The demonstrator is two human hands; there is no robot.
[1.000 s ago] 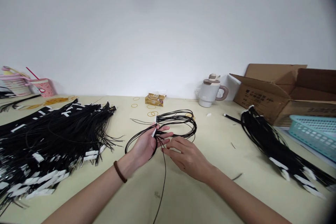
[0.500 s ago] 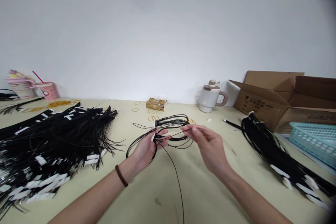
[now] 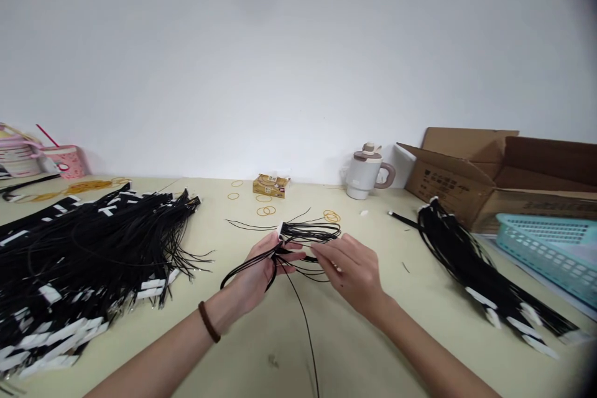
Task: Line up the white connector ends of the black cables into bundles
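A looped bundle of thin black wires with a white connector at its end lies across my left hand. That hand is closed around the bundle, palm turned up, a brown band on its wrist. Beside it, to the right, my right hand pinches at the wires with thumb and forefinger; a thin strand seems to run from the bundle to these fingertips. One loose black wire hangs down from the bundle toward the front edge of the view.
A large heap of black cables with white connectors covers the left. On the right lie another cable bundle, an open carton and a teal basket. Behind stand a tumbler, a small gold box and rubber bands.
My right hand has come left and slightly down, closer to my left hand. The wire loops have shifted with the hands, and the whole view has turned a little to the right.
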